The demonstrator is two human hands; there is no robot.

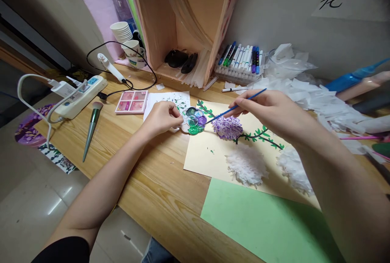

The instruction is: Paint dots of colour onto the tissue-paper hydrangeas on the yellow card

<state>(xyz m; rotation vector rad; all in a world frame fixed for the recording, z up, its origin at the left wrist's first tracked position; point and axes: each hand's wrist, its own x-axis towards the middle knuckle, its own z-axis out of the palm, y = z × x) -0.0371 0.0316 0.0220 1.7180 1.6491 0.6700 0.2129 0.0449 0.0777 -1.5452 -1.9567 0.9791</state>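
My left hand [164, 117] pinches the near-left rim of a small round paint palette [193, 121], whose wells hold purple, green and dark paint. Between the fingers of my right hand [258, 102] is a blue paintbrush [237, 105], slanting down with its tip at the palette's right edge by the purple well. Under the brush lies a cream sheet [201, 155] with painted dark stems and green leaves. A purple-tinted paper flower [228, 127] sits on it, close to the brush. Two white paper flowers are nearer me, one [246, 164] whole in view, the other [294, 169] partly behind my right forearm.
A green sheet [262, 222] lies along the front. Leftward are a pink palette case [131, 102], a makeup brush [92, 129] and a power strip [81, 96] with cables. Behind stand an open box [158, 23], markers [240, 60], paper cups [133, 54] and heaped white paper [292, 96].
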